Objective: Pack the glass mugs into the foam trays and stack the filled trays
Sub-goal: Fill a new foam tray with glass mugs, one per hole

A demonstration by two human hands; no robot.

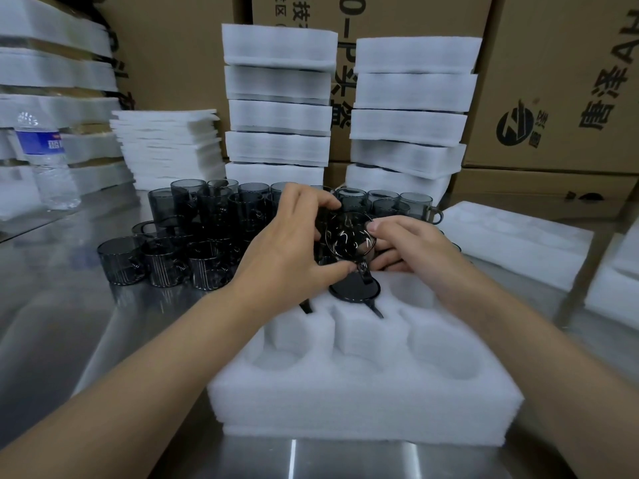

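A white foam tray [366, 402] with round pockets lies on the steel table before me. One dark glass mug [356, 288] sits in a far middle pocket, its handle pointing toward me. Above the tray's far edge both hands hold a smoky glass mug [349, 238], tilted with its mouth toward me. My left hand [290, 243] grips its left side, thumb near the handle. My right hand [404, 243] pinches the right rim and side. Several loose smoky mugs [193, 236] stand crowded on the table behind and left of the tray.
Two tall stacks of foam trays [280, 98] [411, 105] rise behind the mugs, against cardboard boxes [553, 81]. A pile of flat foam sheets [166, 146] and a water bottle [45, 160] stand at left. Another foam tray [518, 240] lies at right.
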